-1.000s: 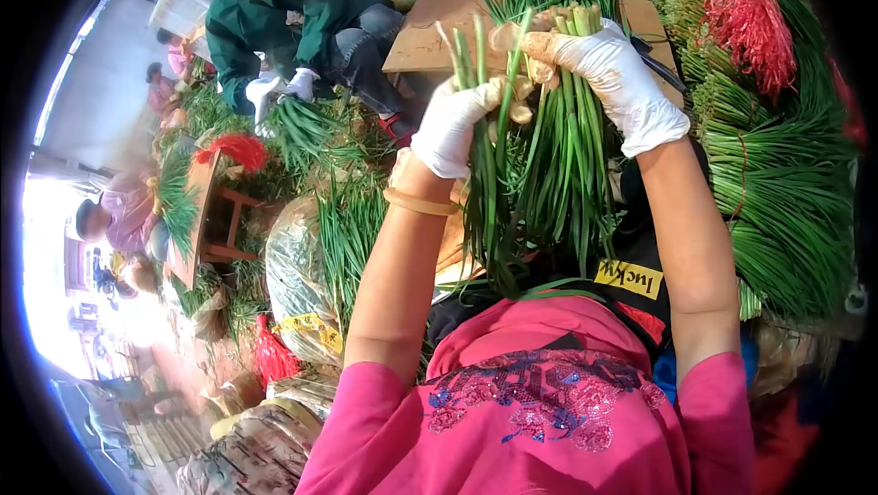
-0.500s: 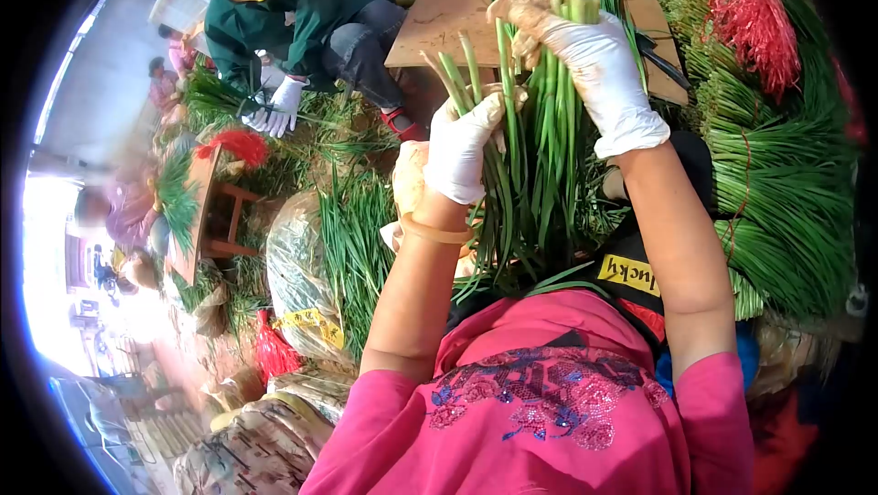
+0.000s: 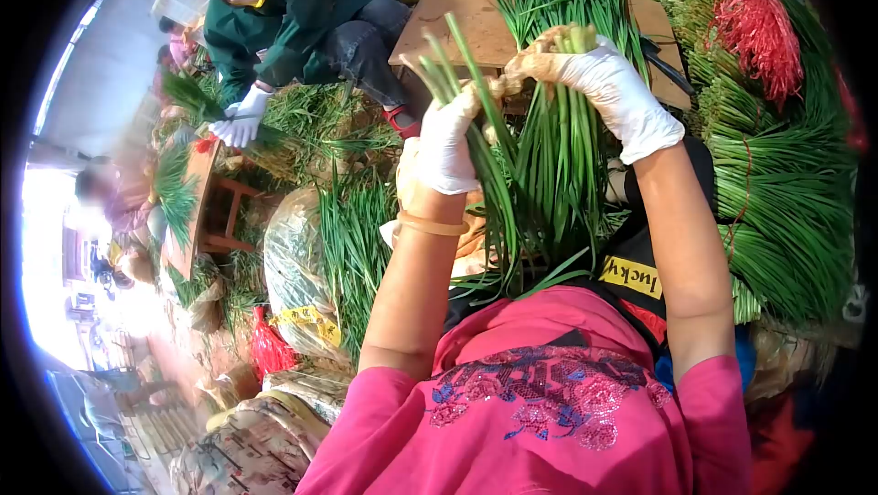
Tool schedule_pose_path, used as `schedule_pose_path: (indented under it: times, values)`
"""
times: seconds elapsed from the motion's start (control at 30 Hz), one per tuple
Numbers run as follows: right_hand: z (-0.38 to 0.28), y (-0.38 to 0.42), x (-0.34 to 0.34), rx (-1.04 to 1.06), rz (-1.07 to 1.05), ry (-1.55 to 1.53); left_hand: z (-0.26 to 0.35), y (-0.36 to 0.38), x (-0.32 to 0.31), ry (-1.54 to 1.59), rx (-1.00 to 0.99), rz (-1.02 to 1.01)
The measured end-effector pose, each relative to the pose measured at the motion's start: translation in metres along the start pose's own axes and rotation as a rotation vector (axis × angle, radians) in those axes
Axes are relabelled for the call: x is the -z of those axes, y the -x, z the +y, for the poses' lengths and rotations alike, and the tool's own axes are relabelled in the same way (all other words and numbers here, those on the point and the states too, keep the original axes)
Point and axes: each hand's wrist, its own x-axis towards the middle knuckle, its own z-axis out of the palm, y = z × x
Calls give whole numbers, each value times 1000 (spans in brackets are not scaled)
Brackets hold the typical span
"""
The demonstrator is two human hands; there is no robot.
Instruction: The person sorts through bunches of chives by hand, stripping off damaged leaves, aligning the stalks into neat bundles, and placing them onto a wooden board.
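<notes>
Both of my hands wear white gloves with soiled fingertips and are raised in front of my chest. My left hand point(image 3: 448, 143) is closed around a few garlic chive stalks, their pale cut ends pointing up. In my right hand point(image 3: 615, 97) is a thicker bunch of garlic chives point(image 3: 562, 143), gripped close below the stem ends, leaves hanging toward my lap. The fingertips of the two hands meet at a stalk between the bunches.
A wooden board point(image 3: 457, 15) with loose chives point(image 3: 558, 1) and a dark-handled tool point(image 3: 666, 61) lies ahead. Tied chive bundles point(image 3: 777, 202) and red ties point(image 3: 754, 38) are stacked at right. A co-worker point(image 3: 293, 29) handles greens at upper left. A plastic-wrapped bundle point(image 3: 297, 257) stands left.
My hands have come together, and the stalks in my left hand lean over more. My right hand has lowered slightly. The co-worker's hands have shifted left with their greens.
</notes>
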Motion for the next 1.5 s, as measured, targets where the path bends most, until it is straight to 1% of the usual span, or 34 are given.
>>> schedule_pose_path:
  times: [0.03,0.07,0.1,0.17,0.2,0.23,0.3,0.33,0.37,0.4,0.43,0.5,0.53,0.57,0.6,0.63,0.67,0.77,0.8,0.83,0.9,0.93,1.03,1.07,1.17,1.2,1.23,1.3,1.33,1.43,1.47,1.5]
  values:
    - [0,0,3,7,58,21,2,-1,3,10,-52,-92]
    - [-4,2,9,48,42,28,8,-1,6,-46,-89,-36]
    - [-9,3,17,63,76,121,15,-2,11,-103,-124,21]
    - [-18,2,33,-6,237,240,26,-6,39,-53,-143,-44]
    - [-20,-1,43,105,183,203,29,-4,40,-71,-150,-43]
    - [-21,-11,52,226,153,346,32,-4,37,-88,-156,-46]
    - [-20,-9,52,196,88,270,30,-2,19,-246,-127,59]
    - [-29,-1,35,167,54,233,26,-3,14,-239,-46,8]
    - [-36,4,16,136,25,195,19,-1,-9,-245,-54,106]
    - [-32,2,9,137,-46,101,14,-1,-17,-330,-5,69]
    - [-31,2,5,63,-103,88,9,-2,-22,-415,42,33]
    - [-18,-6,2,45,-59,164,-2,-4,-26,-348,28,26]
    - [-27,-1,2,38,-46,116,1,-6,-24,-349,-21,64]
    - [-29,-2,13,124,31,250,5,-10,-19,-349,-72,105]
    - [-29,-4,26,136,92,257,11,-16,-5,-432,-126,106]
    - [-32,-4,35,145,155,262,16,-17,-2,-373,-142,139]
    - [-36,-3,43,86,256,408,18,-16,1,-410,-100,114]
    - [-23,-7,32,164,66,178,13,-14,-10,-490,69,59]
    - [-9,-15,32,137,7,172,12,-10,-24,-528,89,8]
    - [-12,-7,17,186,-21,165,14,-12,-28,-629,174,-55]
    - [-16,5,0,55,-52,118,1,-13,-29,-547,150,-151]
    - [-4,-3,7,88,-69,236,-3,-13,-28,-474,113,-182]
    - [-4,-5,20,68,33,229,4,-5,-28,-145,148,-144]
    - [-5,-5,22,133,75,321,3,-8,-19,-41,188,-204]
    - [-2,-7,20,91,-1,321,6,-9,-25,-104,198,-216]
    - [-1,-5,17,58,-99,168,11,-8,-30,-123,256,-236]
    - [0,-7,17,-24,-169,170,12,-8,-32,-250,302,-247]
    - [-5,-3,9,-58,-257,217,13,-9,-34,-503,390,-268]
    - [-3,-3,4,22,-205,281,6,-15,-24,-647,323,-332]
    - [-4,-2,4,18,-100,84,6,-16,-22,-417,304,-288]
    - [-10,-2,7,-98,-59,115,7,-15,-20,-310,321,-300]
    - [-10,-3,9,-87,-60,111,8,-15,-17,-202,338,-312]
